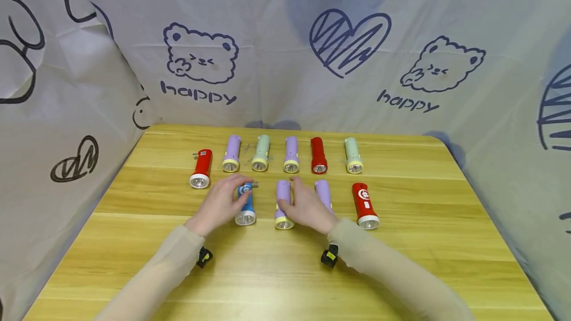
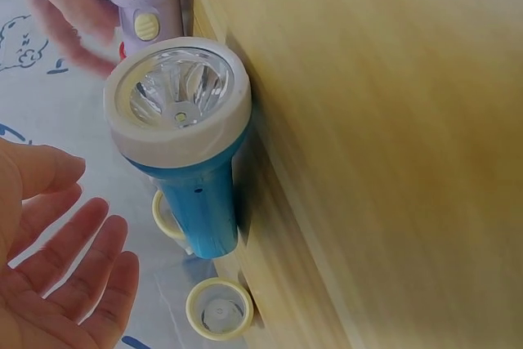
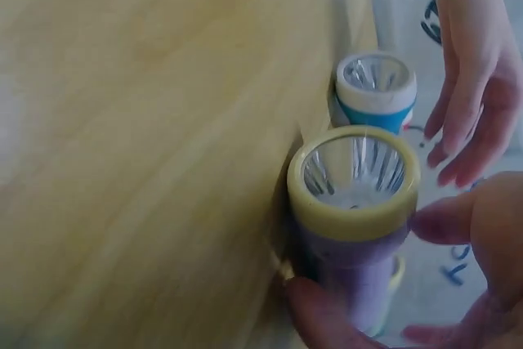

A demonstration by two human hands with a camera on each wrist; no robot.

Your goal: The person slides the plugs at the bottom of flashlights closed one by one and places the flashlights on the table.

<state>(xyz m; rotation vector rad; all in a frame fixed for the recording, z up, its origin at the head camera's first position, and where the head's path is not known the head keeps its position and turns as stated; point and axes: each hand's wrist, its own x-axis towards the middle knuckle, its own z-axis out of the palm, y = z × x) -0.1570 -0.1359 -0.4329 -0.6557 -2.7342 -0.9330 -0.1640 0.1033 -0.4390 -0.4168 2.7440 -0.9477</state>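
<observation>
My left hand (image 1: 223,199) hovers at a blue flashlight (image 1: 246,207) with a white head, fingers spread loosely. In the left wrist view a gap shows between these fingers and the blue flashlight (image 2: 200,202). My right hand (image 1: 310,205) is at a purple flashlight (image 1: 283,192) with a yellow head, which lies beside the blue one. In the right wrist view, the thumb is right at the yellow rim of the purple flashlight (image 3: 351,222), and a finger curls along its other side. Another purple flashlight (image 1: 323,193) is partly hidden behind my right hand.
Farther back is a row of purple, light green and red flashlights, including a green one (image 1: 351,152) at its right end. Red flashlights with white heads lie at the left (image 1: 203,163) and right (image 1: 362,202). A printed white cloth (image 1: 276,63) surrounds the wooden table (image 1: 276,271).
</observation>
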